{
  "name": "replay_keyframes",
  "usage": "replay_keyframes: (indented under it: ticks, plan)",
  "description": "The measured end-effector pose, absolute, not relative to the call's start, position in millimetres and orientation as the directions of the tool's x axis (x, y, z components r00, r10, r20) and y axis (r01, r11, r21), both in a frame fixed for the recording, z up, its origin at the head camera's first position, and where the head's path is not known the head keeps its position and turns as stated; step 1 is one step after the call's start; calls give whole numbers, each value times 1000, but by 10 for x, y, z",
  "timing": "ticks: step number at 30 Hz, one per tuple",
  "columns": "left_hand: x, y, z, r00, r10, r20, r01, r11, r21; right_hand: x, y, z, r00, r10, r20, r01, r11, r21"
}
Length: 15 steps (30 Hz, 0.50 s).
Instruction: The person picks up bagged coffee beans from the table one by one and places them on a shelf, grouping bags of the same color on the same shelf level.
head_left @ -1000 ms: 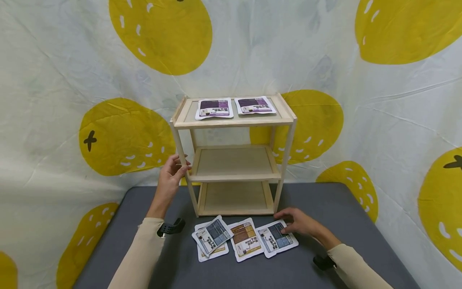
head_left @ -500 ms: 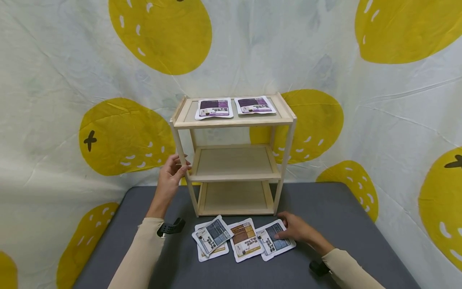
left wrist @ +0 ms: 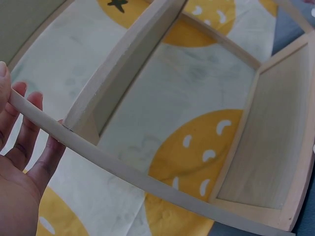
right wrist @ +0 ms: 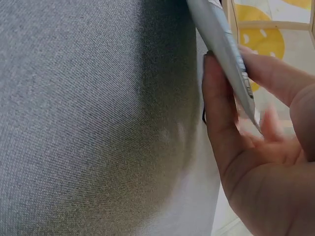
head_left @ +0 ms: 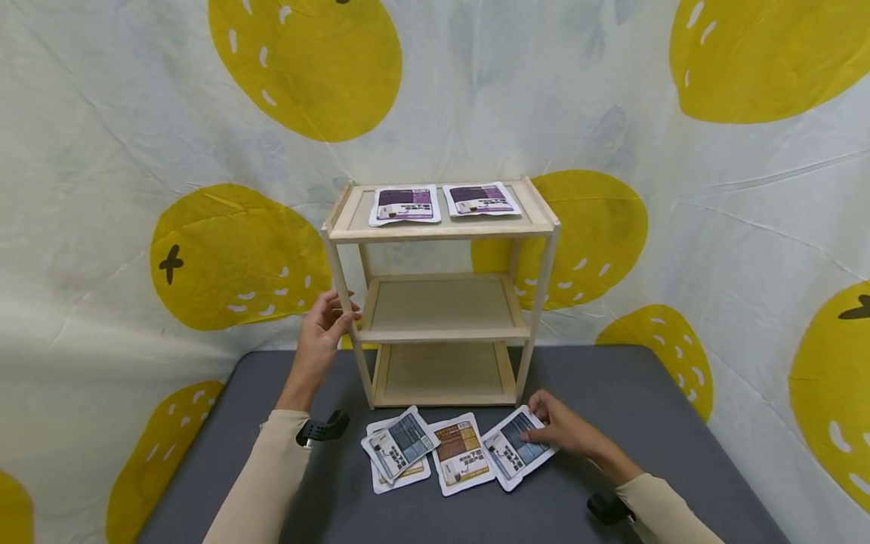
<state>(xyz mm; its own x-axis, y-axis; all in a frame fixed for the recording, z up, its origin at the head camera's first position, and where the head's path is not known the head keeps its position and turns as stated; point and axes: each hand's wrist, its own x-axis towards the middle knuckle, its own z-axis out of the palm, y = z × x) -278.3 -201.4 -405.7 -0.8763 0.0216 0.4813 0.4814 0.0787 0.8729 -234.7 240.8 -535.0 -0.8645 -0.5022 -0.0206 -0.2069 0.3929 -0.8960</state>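
My left hand [head_left: 321, 332] grips the front left post of a three-tier wooden shelf rack [head_left: 442, 335], thumb in front and fingers behind, as the left wrist view also shows. My right hand [head_left: 574, 432] pinches the right edge of a flat white pouch with a dark blue label [head_left: 516, 446]. In the right wrist view that pouch [right wrist: 224, 46] is tilted up off the grey cloth between thumb and fingers. Left of it lies a pouch with a brown and orange label [head_left: 462, 453]. Another blue-label pouch [head_left: 404, 442] rests crosswise over an orange-label pouch [head_left: 411, 476], mostly covered.
Two purple-label pouches [head_left: 405, 205] lie side by side on the top tier. No pouch shows on the middle tier [head_left: 445, 302] or bottom tier [head_left: 442, 370]. A grey-topped table [head_left: 598, 370] bears the rack, and a lemon-print curtain [head_left: 462, 91] hangs behind and at the sides.
My right hand has gone from touching the blue-label pouch to pinching its edge, and the pouch has turned and lifted at that side. My left hand stays on the post.
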Motion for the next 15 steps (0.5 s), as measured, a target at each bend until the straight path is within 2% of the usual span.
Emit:
replay_keyframes:
  ticks: [5,15]
  plan:
    - [-2781,-2009,-4055,-876,22,482,482,67,873,-2365,2439,-5345,-801,-598,38,-330,388,-861]
    - [-2776,-2011,-4055,-878,18,479,479,73,875,-2362,2427,-5261,-753,-657,-25,-293,370,-882]
